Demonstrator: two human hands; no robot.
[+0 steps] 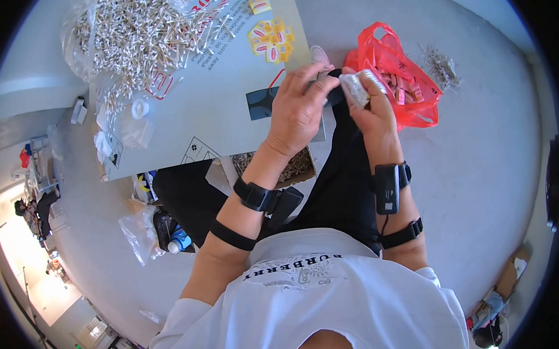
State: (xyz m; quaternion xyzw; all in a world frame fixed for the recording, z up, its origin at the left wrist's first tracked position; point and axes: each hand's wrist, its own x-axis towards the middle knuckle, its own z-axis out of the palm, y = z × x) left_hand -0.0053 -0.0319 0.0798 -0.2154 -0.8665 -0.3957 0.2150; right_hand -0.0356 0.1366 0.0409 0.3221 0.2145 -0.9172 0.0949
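Observation:
Over my lap, right of the table edge, my right hand (pixel 375 107) is closed around a small clear packet (pixel 355 90) of white-tipped sticks that look like cotton swabs. Close to the packet's left end, my left hand (pixel 299 107) has its fingers bent in toward the thumb. Its fingertips are slightly blurred, and what they pinch, if anything, is too small to make out. Beyond my right hand, a red plastic bag (pixel 424 112) stands open with several pink packets (pixel 404 88) inside.
A large heap of cotton swabs (pixel 142 37) covers the table's (pixel 189 119) far left. Yellow-and-white labels (pixel 272 40) and a dark sheet (pixel 259 104) lie nearer. Below the edge is a cardboard box (pixel 303 166) of loose sticks. Scattered sticks (pixel 442 68) lie on the floor.

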